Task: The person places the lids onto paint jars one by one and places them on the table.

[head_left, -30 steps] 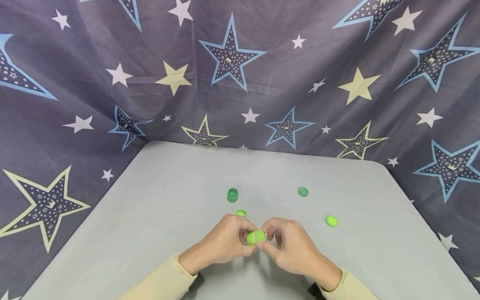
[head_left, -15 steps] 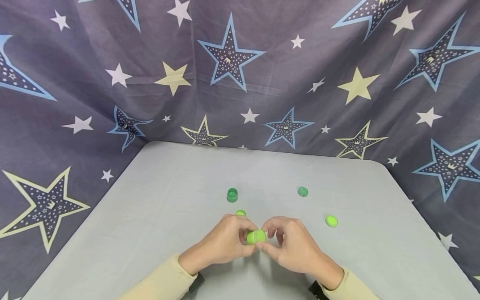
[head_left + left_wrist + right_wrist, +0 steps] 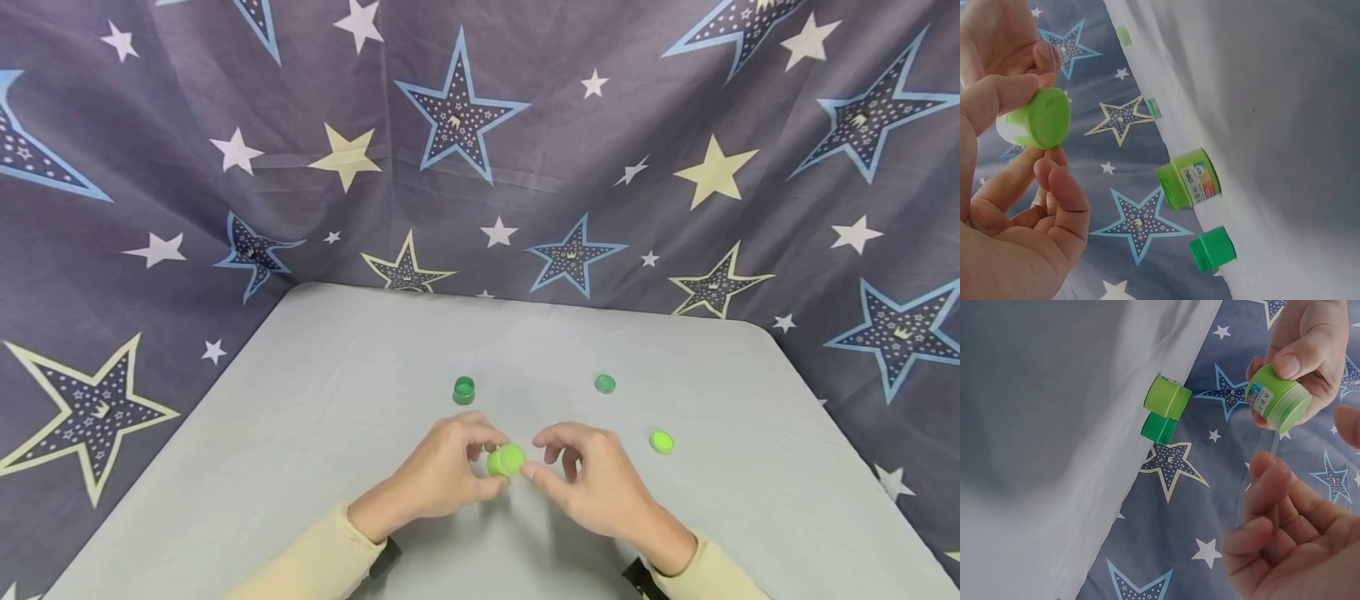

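Note:
My left hand grips a small light green paint jar between thumb and fingers, above the table. The jar is tilted, its lid end toward my right hand, and a white label shows on its side in the right wrist view. My right hand is beside it, fingers loosely bent, holding nothing. A gap shows between its fingertips and the jar in the right wrist view. Behind my left hand, hidden in the head view, a second light green jar stands on the table. A dark green jar stands farther back.
Two lids lie to the right on the pale table: a dark green lid farther back and a bright green lid nearer. A star-patterned cloth hangs behind and beside the table.
My right hand has come off the jar and moved slightly right. My left hand has shifted up and left with the jar, now covering the second light green jar in the head view.

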The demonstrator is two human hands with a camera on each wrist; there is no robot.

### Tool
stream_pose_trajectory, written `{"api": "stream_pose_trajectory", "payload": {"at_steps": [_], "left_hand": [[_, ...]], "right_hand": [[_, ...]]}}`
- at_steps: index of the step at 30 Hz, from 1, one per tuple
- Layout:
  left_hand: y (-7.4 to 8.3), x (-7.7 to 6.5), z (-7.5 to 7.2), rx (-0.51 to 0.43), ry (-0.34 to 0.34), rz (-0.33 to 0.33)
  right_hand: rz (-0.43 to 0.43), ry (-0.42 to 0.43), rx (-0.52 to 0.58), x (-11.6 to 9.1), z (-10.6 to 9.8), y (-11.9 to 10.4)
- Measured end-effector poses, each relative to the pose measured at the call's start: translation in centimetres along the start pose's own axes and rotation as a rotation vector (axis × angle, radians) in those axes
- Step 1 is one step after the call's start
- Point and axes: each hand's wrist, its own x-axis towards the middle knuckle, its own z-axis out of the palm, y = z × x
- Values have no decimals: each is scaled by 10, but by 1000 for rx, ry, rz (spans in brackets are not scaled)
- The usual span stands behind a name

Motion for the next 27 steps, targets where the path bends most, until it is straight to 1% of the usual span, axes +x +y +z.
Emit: {"api": "stream_pose_trajectory", "payload": {"at_steps": [3,10,19,27], "left_hand": [[-1,1,-4,10,28,8],[-8,2,-19,37,68,-16],[-22,4,-40,116,101,-96],[-42,11,-52,198,90,-174]], "right_hand": [[12,8,-11,0,-2,2],[24,21,-43,-1,-6,5],[59,16,-77,-5,-12,10],[58,17,-89,-7,-14,13]]}}
